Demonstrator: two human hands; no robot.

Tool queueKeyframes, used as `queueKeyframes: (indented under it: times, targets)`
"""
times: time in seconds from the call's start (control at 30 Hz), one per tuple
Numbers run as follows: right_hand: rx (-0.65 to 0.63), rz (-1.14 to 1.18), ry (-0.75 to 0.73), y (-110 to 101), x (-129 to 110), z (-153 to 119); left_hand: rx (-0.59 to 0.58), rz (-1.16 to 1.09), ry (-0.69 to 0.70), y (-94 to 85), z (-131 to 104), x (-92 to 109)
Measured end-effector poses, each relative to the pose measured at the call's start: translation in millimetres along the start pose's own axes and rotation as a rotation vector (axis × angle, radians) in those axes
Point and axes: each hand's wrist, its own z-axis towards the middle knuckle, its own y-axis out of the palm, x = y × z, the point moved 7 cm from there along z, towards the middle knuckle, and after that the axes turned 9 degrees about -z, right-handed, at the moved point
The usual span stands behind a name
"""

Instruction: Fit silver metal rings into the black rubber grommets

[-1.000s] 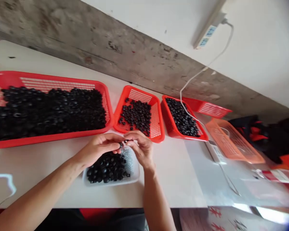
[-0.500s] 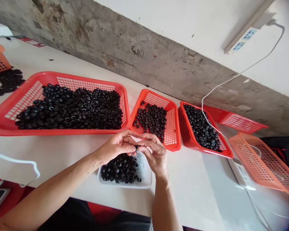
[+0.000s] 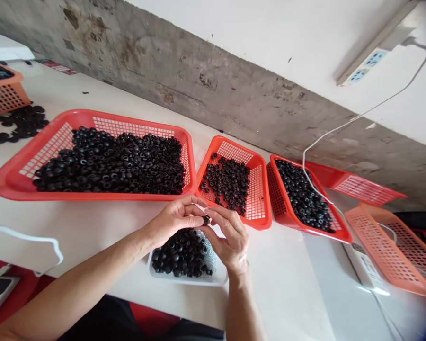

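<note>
My left hand (image 3: 172,220) pinches a small round black plastic part (image 3: 206,220) between thumb and fingers. From the other side, the fingertips of my right hand (image 3: 231,239) close on the same part; whether they also hold something tiny is too small to tell. Both hands are over the far edge of a white plastic tray (image 3: 220,277). Inside the tray, a heap of black plastic parts (image 3: 179,255) lies beside a smaller pile of tiny silvery pieces (image 3: 210,255), partly covered by my right hand.
Behind my hands stand a long red basket (image 3: 92,196), a smaller red basket (image 3: 259,189) and a third one (image 3: 282,213), all holding black parts. Orange baskets (image 3: 379,246) lie at the right. A white cord (image 3: 341,125) hangs from a power strip (image 3: 371,59) into the third basket.
The view has shifted slightly, so everything sits a little further right and lower. The black part shows more clearly between my fingertips, and my right fingers have changed their position on it.
</note>
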Motion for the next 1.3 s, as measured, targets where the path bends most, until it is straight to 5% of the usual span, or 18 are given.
queueKeyframes:
  times: [0.77, 1.17, 1.3]
  targets:
    - [-0.047, -0.341, -0.124, 2, -13, 2, -0.03, 0.252, -0.044, 3.3, -1, -2]
    - [-0.06, -0.347, -0.173, 4, -17, 0, -0.02, 0.219, -0.039, 4.0, 0, -3]
    - [-0.097, -0.21, -0.089, 3, -10, 3, -0.021, 0.239, -0.019, 5.9, -1, 0]
